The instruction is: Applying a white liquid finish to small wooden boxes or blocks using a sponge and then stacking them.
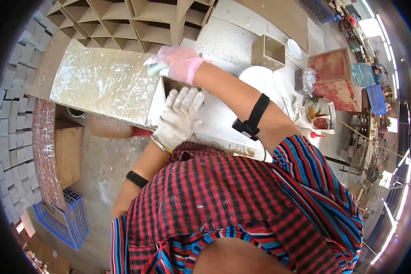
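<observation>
Workshop table (242,41), paint-spattered: a box (169,89) near its front edge is steadied flat-palmed by the left hand (180,116) while a sponge (156,69) is gripped in the right hand (178,61), best wiped evenly.

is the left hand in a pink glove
No, the left hand wears a white glove and presses flat on the box; the right hand has the pink one.

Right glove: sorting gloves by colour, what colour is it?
Pink, seen in the head view: the right glove holds a pale sponge.

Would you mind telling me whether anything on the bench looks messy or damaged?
The board under the left hand is streaked with white smears. The right hand holds a pale pad against a small box. Nothing looks spilled or broken.
</observation>
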A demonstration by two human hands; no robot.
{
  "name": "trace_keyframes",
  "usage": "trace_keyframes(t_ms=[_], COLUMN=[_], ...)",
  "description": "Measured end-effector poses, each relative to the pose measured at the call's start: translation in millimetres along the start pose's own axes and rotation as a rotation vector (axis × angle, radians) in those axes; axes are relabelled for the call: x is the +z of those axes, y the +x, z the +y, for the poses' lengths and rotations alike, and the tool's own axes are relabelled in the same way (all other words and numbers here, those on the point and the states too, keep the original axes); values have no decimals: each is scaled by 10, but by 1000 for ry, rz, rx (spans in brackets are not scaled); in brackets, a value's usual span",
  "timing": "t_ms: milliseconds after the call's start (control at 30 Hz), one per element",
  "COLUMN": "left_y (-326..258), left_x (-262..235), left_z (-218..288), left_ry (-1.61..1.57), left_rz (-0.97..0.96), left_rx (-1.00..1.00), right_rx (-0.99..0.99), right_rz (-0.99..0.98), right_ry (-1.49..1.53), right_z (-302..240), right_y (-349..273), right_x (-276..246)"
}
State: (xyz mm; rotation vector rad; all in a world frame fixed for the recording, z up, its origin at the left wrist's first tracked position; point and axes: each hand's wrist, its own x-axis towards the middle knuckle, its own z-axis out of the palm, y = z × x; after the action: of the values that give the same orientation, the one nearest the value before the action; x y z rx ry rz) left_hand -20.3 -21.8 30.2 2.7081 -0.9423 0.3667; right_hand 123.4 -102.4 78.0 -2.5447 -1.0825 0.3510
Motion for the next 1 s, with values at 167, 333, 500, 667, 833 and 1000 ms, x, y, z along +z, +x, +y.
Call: trace_keyframes(t_ms=[167,333,500,667,833,1000], left_y=[69,104,118,135,167,210], left_x=[148,195,167,162,158,79], left_z=[-77,-87,-95,-94,-89,-49], left_ry=[46,8,27,7,33,24], left_rz=[-140,-147,-192,-217,-217,-321], left_rx=[-67,-113,-95,-114,-63,-125], right_rx=[-163,326,166,204,332,487], right_rz=[-42,-152,-109,-87,-10,44], right_ry=[-54,183,138,-136,137,-4], right_z=[222,424,69,581,393,575], right_y=[-24,-177,-126,-587,-544,-1084], right_x=[244,-214,-88,-135,-111,-303])
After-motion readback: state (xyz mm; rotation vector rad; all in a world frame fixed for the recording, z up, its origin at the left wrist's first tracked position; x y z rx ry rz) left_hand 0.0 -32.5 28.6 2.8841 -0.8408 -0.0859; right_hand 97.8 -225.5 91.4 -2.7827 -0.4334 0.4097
